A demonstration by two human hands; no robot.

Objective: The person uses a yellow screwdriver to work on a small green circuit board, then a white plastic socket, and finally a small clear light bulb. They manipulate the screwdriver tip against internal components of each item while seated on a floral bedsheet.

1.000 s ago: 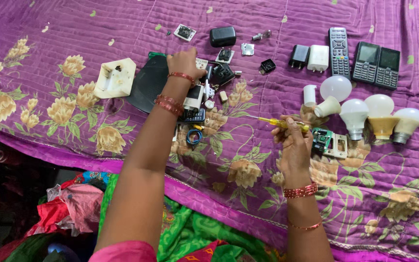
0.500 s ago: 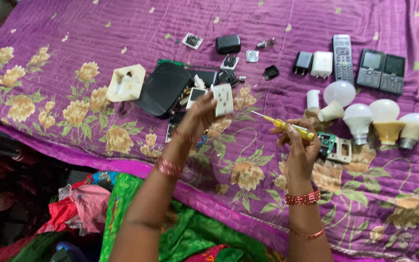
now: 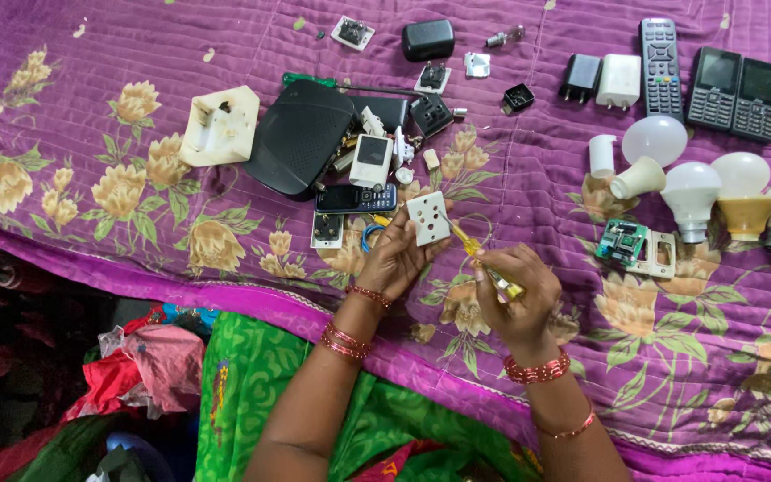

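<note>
My left hand holds a small white square socket plate up by its lower edge, above the purple flowered bedcover. My right hand grips a yellow-handled screwdriver, its tip pointing up-left at the plate's right side. Just beyond the left hand lie a dark keypad phone, a white socket part and a heap of small electrical parts.
A black router box and a cream switch housing lie at the left. Several bulbs, a green circuit board, a remote, two phones and chargers sit at the right. Cloth piles lie below the bed edge.
My left hand has drawn back from the parts heap with the white socket plate. My right hand has brought the screwdriver left to meet it.
</note>
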